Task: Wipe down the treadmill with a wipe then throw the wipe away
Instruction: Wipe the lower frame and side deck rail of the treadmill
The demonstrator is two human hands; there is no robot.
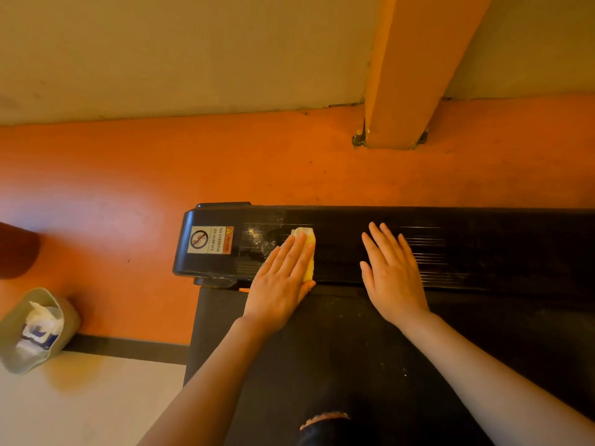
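The black treadmill [483,252] runs across the middle of the head view, its side rail ribbed and dusty with pale specks near the left end. My left hand [283,278] lies flat with straight fingers, pressing a folded pale yellow wipe [308,249] onto the rail; the wipe shows past my fingertips and along my thumb side. My right hand [391,268] rests flat and empty on the rail a hand's width to the right. The belt [370,349] lies under my forearms.
A warning sticker [211,239] marks the rail's end cap. A pale green bin [19,346] holding crumpled white wipes stands on the floor at the left. An orange post [412,75] rises from the orange floor behind the treadmill. A dark object sits at the far left edge.
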